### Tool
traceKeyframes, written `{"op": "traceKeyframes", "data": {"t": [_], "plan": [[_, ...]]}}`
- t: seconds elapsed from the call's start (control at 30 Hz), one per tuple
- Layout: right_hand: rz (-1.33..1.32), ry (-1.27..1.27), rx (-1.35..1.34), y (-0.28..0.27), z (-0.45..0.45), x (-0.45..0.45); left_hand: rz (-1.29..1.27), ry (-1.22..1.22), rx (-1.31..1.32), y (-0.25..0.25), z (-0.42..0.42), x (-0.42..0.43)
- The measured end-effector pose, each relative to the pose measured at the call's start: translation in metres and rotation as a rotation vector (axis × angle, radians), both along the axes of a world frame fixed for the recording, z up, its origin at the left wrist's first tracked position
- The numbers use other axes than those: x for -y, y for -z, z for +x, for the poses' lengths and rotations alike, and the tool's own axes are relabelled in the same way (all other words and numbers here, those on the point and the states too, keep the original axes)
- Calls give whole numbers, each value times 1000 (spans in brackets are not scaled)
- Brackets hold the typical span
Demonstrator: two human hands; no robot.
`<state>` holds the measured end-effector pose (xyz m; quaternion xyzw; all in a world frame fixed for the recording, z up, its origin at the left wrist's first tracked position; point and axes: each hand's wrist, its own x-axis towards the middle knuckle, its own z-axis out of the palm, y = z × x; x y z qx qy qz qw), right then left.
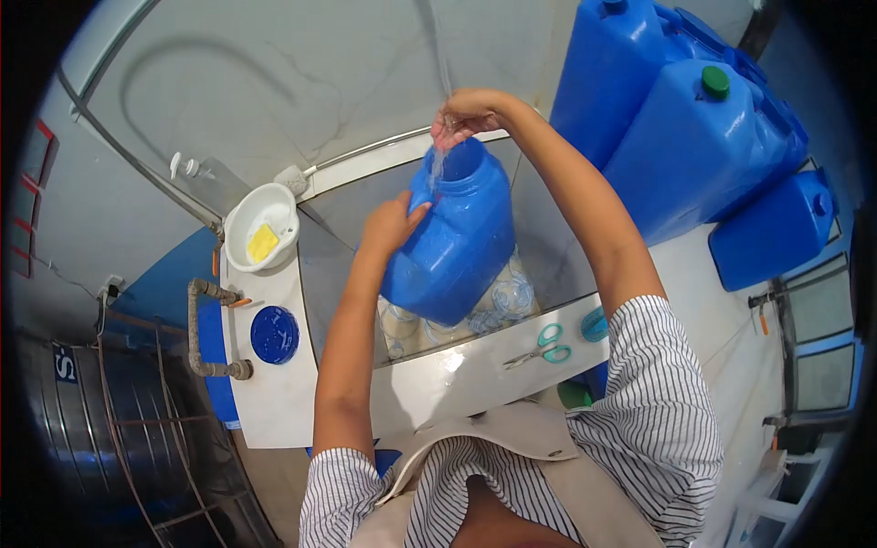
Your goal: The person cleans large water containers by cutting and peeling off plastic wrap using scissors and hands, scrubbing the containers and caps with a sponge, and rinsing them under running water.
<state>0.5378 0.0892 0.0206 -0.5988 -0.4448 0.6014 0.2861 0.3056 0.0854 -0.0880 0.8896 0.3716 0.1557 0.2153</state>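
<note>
Two hands on blue jug (454, 247) over sink (343, 205): my left (399, 222) grips its neck side, thumb out, fingers partly hidden; my right (463, 119) cups loosely in water (445, 73), holding nothing visible.

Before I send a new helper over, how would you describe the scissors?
Find the sink beneath the large blue container. On the white counter along its near side, toward the right, lie the scissors. Their metal blades and two teal finger loops set them apart from the round teal item just beside them.
</note>
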Motion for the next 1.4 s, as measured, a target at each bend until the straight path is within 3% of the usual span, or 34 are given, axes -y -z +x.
{"op": "traceKeyframes", "data": {"t": [0.03, 0.07, 0.13, 0.23, 0.47, 0.57, 0.67, 0.73, 0.77, 0.83, 0.87, 0.9, 0.93, 0.97, 1.07, 1.17, 1.3, 1.4], "plan": [[-1, 68, -49, 0, -3, 0, 77, 4, -154, -4, 8, 1], [-2, 136, -96, 0, -4, 1, 77, -8, -148, 4, 20, 3], [15, 131, -186, 4, -7, 0, 588, -229, -127, 35, 51, 6], [25, 152, -332, 6, -7, 1, 797, -229, -15, 46, 82, 7], [77, 247, -135, 9, -5, -6, 642, -69, -34, 39, 108, -4], [167, 261, 23, 10, -2, -8, 531, -22, -111, 23, 98, -12], [266, 253, 125, 17, -4, -6, 60, 15, -98, 10, 77, -25], [377, 295, 99, 29, -11, 1, -75, 38, -171, 2, 59, -22], [371, 172, 130, 40, -11, 4, -70, 55, -172, 13, 55, -21], [531, -307, 817, 72, -18, 11, -54, -106, -105, 32, 47, -13], [502, -396, 790, 84, -27, 27, -44, -93, -106, 29, 42, -7], [531, -397, 1038, 97, -41, 40, -179, -86, -67, 22, 37, 1], [801, -263, 1179, 119, -49, 54, -316, -82, -27, 19, 29, 8], [804, -255, 1186, 123, -51, 63, -308, -75, -25, 24, 19, 12], [1147, -4, 1240, 126, -49, 79, -388, -84, 336, 47, -33, 17], [1149, 55, 1246, 130, -43, 87, -733, -403, 505, 74, -105, 31], [1213, 79, 1286, 110, -88, 60, -1089, -676, 705, 161, -182, 31], [1306, 235, 1299, 35, -93, 36, -1220, -871, 752, 143, -203, 32]]}}
